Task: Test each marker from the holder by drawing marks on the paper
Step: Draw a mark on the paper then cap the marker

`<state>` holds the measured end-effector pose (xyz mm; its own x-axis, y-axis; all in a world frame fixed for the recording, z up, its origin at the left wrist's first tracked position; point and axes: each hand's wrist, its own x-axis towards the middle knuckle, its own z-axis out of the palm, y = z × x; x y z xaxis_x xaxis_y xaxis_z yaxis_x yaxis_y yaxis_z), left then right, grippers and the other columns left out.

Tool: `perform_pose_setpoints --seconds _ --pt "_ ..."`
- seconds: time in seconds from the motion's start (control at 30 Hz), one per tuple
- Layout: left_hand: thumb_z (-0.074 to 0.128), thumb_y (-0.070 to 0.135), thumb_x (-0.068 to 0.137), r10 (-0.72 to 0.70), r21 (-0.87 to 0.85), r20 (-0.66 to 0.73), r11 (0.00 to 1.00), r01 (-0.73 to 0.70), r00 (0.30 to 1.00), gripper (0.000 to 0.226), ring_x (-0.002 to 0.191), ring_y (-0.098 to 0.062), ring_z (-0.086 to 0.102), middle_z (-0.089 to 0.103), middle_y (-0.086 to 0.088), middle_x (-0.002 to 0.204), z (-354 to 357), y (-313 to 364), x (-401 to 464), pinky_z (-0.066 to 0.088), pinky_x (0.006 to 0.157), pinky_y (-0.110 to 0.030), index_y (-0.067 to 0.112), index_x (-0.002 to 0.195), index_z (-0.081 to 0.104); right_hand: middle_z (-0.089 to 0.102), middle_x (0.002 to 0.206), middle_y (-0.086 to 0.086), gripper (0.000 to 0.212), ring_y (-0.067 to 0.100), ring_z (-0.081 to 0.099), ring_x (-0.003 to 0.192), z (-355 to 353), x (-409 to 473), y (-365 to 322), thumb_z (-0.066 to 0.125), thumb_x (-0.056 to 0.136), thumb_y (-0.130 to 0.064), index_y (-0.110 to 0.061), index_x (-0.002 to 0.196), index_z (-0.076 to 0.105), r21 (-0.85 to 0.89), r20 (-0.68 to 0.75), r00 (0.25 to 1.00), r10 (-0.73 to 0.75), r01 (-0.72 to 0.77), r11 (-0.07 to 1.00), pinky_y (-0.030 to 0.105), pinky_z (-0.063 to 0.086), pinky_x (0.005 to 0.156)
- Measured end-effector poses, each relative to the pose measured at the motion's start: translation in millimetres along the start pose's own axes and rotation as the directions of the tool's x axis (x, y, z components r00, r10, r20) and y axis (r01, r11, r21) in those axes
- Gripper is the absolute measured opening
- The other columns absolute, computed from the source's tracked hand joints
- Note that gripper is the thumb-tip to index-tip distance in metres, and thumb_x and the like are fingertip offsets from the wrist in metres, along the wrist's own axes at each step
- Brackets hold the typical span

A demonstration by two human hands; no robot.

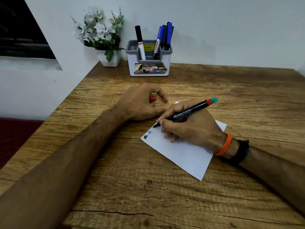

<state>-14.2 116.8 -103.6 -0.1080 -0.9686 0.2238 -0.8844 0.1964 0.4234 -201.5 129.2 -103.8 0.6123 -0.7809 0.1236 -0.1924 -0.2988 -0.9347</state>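
Right hand [191,128] gripping black marker [183,113], tip on paper [184,154]; left hand [140,103] curled round red cap [152,98]

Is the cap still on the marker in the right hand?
No: the marker in the right hand has its bare tip at the paper, and the left hand holds a red cap.

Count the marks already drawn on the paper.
2: a dark mark near the paper's left corner and a blue mark just above it. The right hand may hide others.
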Motion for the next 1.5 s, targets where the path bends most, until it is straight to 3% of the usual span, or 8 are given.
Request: perform_pose_setpoints --seconds 0.2,0.4,0.57,0.8,0.97,1.23,1.4,1.5 --pt "0.069 0.051 0.069 -0.004 -0.007 0.017 1.000 0.004 1.000 0.034 0.067 0.004 0.047 0.052 0.026 0.075 -1.0 2.3 -0.2 0.046 0.075 -0.029 0.034 0.098 0.070 0.072 0.061 0.009 0.007 0.018 0.068 0.048 1.3 -0.9 -0.8 0.071 0.082 -0.001 -0.004 0.080 0.077 -0.030 0.012 1.000 -0.002 0.003 1.000 0.023 0.054 0.046" --pt "0.072 0.053 0.071 0.003 0.008 0.033 1.000 -0.003 0.999 0.032 0.093 -0.008 0.057 0.067 0.012 0.104 -1.4 1.4 0.4 0.050 0.084 -0.036 0.036 0.098 0.069 0.072 0.060 0.007 0.007 0.017 0.068 0.047 1.0 -1.0 -1.3 0.071 0.083 -0.001 -0.005 0.080 0.077 -0.050 0.011 1.000 -0.006 0.007 0.999 0.023 0.055 0.046" --pt "0.050 0.075 0.052 -0.023 0.012 0.023 1.000 0.022 0.999 0.058 0.091 -0.008 0.061 0.069 0.014 0.098 -0.3 3.3 1.1 0.053 0.082 -0.036 0.040 0.093 0.067 0.071 0.060 0.008 0.006 0.014 0.067 0.046 0.4 -0.8 -0.1 0.071 0.083 0.000 -0.002 0.081 0.076 -0.024 0.014 1.000 -0.017 0.017 1.000 0.023 0.054 0.046" --pt "0.070 0.050 0.068 -0.024 -0.033 0.018 0.999 0.025 1.000 0.029 0.072 -0.001 0.054 0.068 0.012 0.090 -1.0 3.5 0.2 0.054 0.079 -0.037 0.037 0.094 0.067 0.071 0.061 0.005 0.007 0.013 0.068 0.049 0.3 0.4 -0.4 0.069 0.084 0.002 0.000 0.083 0.076 -0.019 -0.010 0.999 -0.053 0.052 0.998 0.023 0.054 0.046" --pt "0.076 0.036 0.071 0.001 -0.014 -0.008 1.000 -0.001 1.000 0.024 0.079 -0.004 0.058 0.069 0.010 0.093 1.2 1.6 0.1 0.049 0.070 -0.029 0.036 0.094 0.069 0.072 0.067 0.009 0.010 0.014 0.070 0.054 0.9 1.6 -3.0 0.067 0.085 0.003 -0.001 0.086 0.076 -0.003 0.010 0.997 -0.079 0.079 0.997 0.024 0.055 0.050" --pt "0.078 0.045 0.069 -0.009 -0.026 -0.001 1.000 0.009 1.000 0.032 0.065 0.003 0.049 0.056 0.022 0.071 -1.1 4.7 -0.1 0.052 0.079 -0.033 0.031 0.097 0.071 0.073 0.065 0.007 0.005 0.019 0.072 0.055 6.4 3.9 0.7 0.069 0.084 -0.003 -0.003 0.082 0.074 0.033 -0.015 0.999 0.038 -0.037 0.999 0.027 0.056 0.051" --pt "0.077 0.047 0.069 0.002 -0.033 0.010 0.999 -0.002 1.000 0.032 0.076 0.000 0.055 0.067 0.015 0.090 -1.0 4.5 0.2 0.053 0.081 -0.037 0.033 0.097 0.070 0.073 0.066 0.008 0.006 0.021 0.072 0.055 7.4 1.7 2.5 0.069 0.086 -0.003 -0.003 0.082 0.073 0.005 -0.032 0.999 0.003 -0.003 1.000 0.028 0.056 0.052" --pt "0.077 0.046 0.068 -0.003 -0.039 -0.005 0.999 0.003 1.000 0.032 0.059 0.008 0.049 0.051 0.026 0.061 -1.2 6.1 -1.0 0.043 0.069 -0.025 0.031 0.096 0.071 0.073 0.066 0.010 0.003 0.020 0.071 0.054 7.8 1.1 2.4 0.070 0.085 -0.002 -0.001 0.084 0.072 0.002 -0.027 1.000 0.004 -0.004 1.000 0.027 0.056 0.050"
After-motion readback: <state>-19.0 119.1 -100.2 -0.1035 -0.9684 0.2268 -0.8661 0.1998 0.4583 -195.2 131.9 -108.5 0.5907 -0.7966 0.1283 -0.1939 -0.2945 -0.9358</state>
